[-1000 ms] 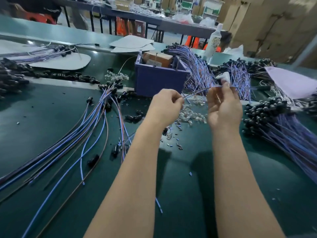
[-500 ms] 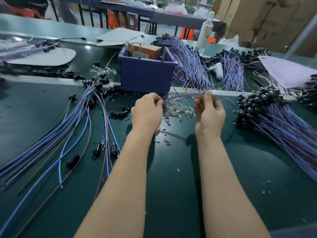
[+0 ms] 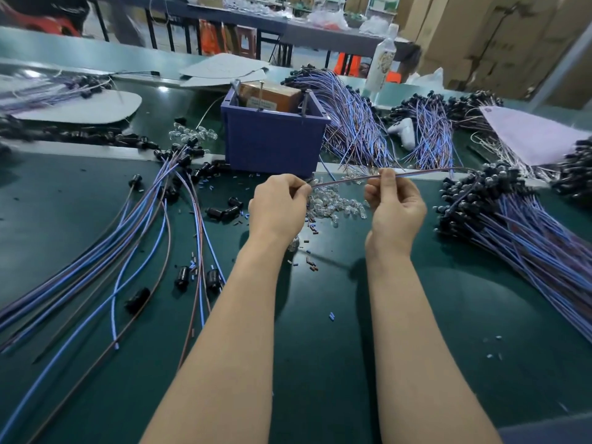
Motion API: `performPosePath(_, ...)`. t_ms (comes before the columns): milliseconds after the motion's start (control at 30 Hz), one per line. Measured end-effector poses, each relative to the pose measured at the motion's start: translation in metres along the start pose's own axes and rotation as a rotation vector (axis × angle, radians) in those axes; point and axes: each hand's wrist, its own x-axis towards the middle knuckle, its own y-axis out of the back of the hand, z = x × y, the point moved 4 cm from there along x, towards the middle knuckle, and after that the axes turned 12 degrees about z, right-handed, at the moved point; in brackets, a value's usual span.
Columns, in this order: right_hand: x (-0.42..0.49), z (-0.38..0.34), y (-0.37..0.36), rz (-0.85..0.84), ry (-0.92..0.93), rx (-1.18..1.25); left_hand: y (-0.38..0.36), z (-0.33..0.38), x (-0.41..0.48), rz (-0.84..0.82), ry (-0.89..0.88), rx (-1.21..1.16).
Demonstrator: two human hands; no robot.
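A thin blue-and-brown wire pair [image 3: 346, 180] stretches between my two hands over the green table [image 3: 320, 347]. My left hand [image 3: 278, 203] pinches its near end between thumb and fingers. My right hand [image 3: 395, 203] pinches it further along, and the wire runs on to the right toward a pile of wires with black caps [image 3: 499, 216]. Below the hands lies a heap of small clear LEDs [image 3: 336, 206].
A purple bin [image 3: 272, 142] with a brown box inside stands just behind the hands. Loose blue and brown wires [image 3: 144, 238] fan out at the left, with black caps scattered among them. More wire bundles [image 3: 352, 123] lie at the back right, near a white bottle [image 3: 382, 62].
Both hands have come lower and nearer to me, still holding the wire. The wire now lies straighter between them and trails to the right pile.
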Motion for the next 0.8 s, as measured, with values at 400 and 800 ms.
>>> performPosePath(400, 0.017, -0.002, 0.016, 0.172, -0.078, 0.120, 0.013, -0.011, 0.008, 0.022, 0.073, 0.041)
performPosePath(800, -0.005, 0.008, -0.004, -0.028, -0.381, 0.209, -0.011, 0.008, -0.005, -0.083, -0.022, -0.179)
